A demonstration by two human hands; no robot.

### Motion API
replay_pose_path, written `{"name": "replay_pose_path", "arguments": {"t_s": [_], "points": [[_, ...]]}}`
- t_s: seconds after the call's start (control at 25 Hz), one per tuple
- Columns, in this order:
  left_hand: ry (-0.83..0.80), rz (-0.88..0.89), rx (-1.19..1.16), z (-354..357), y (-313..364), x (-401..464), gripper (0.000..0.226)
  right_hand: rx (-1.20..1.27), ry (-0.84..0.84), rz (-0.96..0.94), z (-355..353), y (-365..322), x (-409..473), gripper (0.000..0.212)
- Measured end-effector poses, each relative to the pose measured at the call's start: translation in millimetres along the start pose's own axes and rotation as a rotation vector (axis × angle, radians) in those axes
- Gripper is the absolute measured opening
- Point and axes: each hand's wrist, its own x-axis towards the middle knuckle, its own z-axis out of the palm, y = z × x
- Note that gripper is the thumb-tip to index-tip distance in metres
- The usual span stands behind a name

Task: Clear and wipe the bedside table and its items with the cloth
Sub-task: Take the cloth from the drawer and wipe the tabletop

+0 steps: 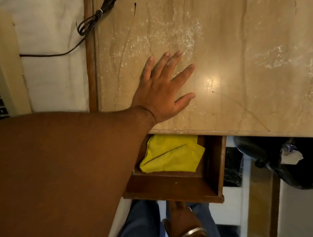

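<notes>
Fingers (183, 71) of the left hand (161, 94) lie spread flat on the dusty tabletop (254, 51); the right hand's (182, 216) grip I cannot tell. The yellow cloth (171, 156) sits crumpled in the open drawer (214, 162), likely soft and light: pinch any fold

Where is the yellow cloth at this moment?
In the head view, the yellow cloth lies inside the open wooden drawer just under the table top's front edge, below the left hand pressed flat on the table top.

Silver bangle (191, 234), blue trousers (141, 225)
</notes>
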Motion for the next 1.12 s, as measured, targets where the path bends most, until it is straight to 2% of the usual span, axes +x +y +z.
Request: {"name": "replay_pose_path", "arguments": {"t_s": [0.12,0.2,0.28,0.36,0.44,0.52,0.6,0.68,0.84,1.0,1.12], "points": [[-0.016,-0.015,-0.01,-2.3,0.6,-0.5,0.07,0.164,0.399,-0.082,-43.2,-3.2,-6.3,0.039],[-0.019,-0.023,-0.009,-3.1,1.4,-0.5,0.07,0.138,0.672,-0.154,-78.0,8.3,21.3,0.046],[-0.007,-0.021,-0.011,-1.4,0.5,-0.8,0.07,-0.123,0.631,-0.18,-111.6,11.6,57.1,0.055],[0.012,-0.014,-0.011,1.9,0.1,-1.9,0.07,-0.452,0.512,-0.218,-125.9,13.9,83.9,0.044],[0.024,-0.012,-0.016,4.0,-0.2,-0.6,0.069,-0.667,0.379,-0.235,-130.3,13.4,85.7,0.031],[0.026,-0.015,-0.03,3.5,0.0,-1.0,0.068,-0.627,0.304,-0.27,-126.2,8.5,63.1,0.025],[0.014,-0.02,-0.035,2.2,0.3,-1.3,0.067,-0.366,0.3,-0.21,-134.9,0.4,21.6,0.029],[-0.013,-0.017,-0.036,-1.8,0.8,-3.5,0.067,-0.145,0.369,-0.192,-163.0,-3.6,-39.5,0.029],[-0.063,-0.035,-0.043,-8.6,1.6,-5.7,0.068,-0.107,0.617,-0.255,-274.7,1.4,-186.1,0.019],[-0.092,-0.027,0.001,-11.3,3.1,-4.4,0.07,-0.242,0.931,-0.288,-380.1,5.1,-274.4,0.029],[-0.06,-0.019,0.008,-8.8,2.2,-0.6,0.068,-0.427,1.067,-0.272,-420.9,23.0,-248.1,0.025]]}}
